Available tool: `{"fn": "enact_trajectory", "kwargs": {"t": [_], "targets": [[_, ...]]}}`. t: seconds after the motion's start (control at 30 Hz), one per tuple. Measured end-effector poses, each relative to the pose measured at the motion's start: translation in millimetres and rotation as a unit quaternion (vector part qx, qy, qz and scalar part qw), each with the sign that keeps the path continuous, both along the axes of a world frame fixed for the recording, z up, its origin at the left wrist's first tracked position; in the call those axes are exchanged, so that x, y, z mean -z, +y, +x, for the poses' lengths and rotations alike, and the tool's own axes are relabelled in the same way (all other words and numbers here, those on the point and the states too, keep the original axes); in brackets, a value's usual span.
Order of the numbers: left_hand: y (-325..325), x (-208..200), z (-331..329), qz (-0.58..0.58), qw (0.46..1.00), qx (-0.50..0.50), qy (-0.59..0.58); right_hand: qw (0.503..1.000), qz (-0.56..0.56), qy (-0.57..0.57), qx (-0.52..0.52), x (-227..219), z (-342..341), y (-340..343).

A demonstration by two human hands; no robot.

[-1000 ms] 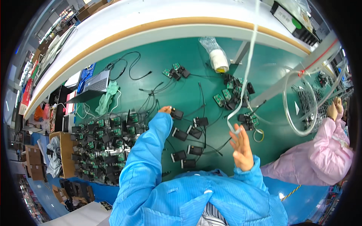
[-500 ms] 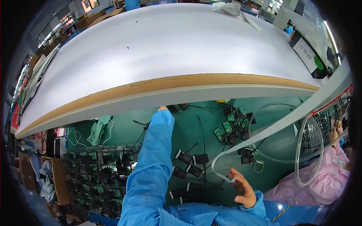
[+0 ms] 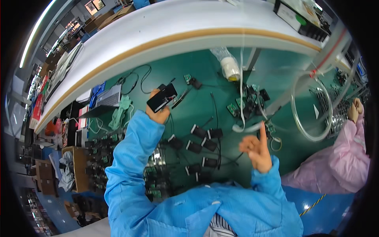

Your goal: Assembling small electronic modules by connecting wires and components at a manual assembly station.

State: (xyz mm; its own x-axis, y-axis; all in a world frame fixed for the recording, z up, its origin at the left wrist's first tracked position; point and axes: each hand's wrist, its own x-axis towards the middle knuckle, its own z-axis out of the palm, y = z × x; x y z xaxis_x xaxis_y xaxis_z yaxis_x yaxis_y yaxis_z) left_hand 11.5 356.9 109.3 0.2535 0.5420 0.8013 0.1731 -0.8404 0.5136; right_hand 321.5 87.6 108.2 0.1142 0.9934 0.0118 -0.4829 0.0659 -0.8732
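Observation:
My left hand [image 3: 160, 115] is closed around a flat black rectangular unit [image 3: 162, 98] with a glossy face; a dark cable or strip shows beside it. My right hand [image 3: 257, 152] has its index finger stretched up and the other fingers partly bent. The blurred end of a white strip [image 3: 241, 94] hanging from above seems to touch that fingertip; whether it sticks there I cannot tell. Between my hands, several small black boxes [image 3: 194, 147] with cables lie on the green mat [image 3: 185, 71]. Beyond my right hand is a pile of green circuit boards [image 3: 233, 109] with black parts.
A white shelf [image 3: 189, 23] spans the far side above the mat. Rows of black units with green boards [image 3: 100, 158] lie at left, near a laptop [image 3: 108, 96] and green cloth [image 3: 119, 112]. A clear tube loop [image 3: 293, 106] hangs at right, near a co-worker's pink sleeve [image 3: 335, 158].
My left hand has come back from under the shelf with the black unit. My right hand has risen and its index finger now points up. The view has shifted, showing more under the shelf.

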Motion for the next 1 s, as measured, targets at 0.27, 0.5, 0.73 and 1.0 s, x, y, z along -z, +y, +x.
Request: {"fn": "enact_trajectory", "kwargs": {"t": [0.27, 0.5, 0.73, 1.0], "targets": [[-246.3, -23.7, 37.9, -0.394, 0.917, -0.027, -0.058, 0.897, 0.249, -0.347, 0.109, -41.6, -84.5, -22.2], [-272.7, -49.7, 51.3, -0.437, 0.878, -0.033, 0.193, 0.682, 0.406, -0.589, 0.152, -20.0, -95.6, -43.5], [-239.6, -35.9, 28.1, 0.187, 0.951, -0.228, 0.088, 0.965, 0.122, -0.23, -0.036, -54.8, -112.8, -65.6], [-257.7, -72.8, 16.5, 0.165, 0.932, -0.054, 0.318, 0.97, 0.095, -0.192, -0.112, -61.1, -96.9, -67.7]]}}
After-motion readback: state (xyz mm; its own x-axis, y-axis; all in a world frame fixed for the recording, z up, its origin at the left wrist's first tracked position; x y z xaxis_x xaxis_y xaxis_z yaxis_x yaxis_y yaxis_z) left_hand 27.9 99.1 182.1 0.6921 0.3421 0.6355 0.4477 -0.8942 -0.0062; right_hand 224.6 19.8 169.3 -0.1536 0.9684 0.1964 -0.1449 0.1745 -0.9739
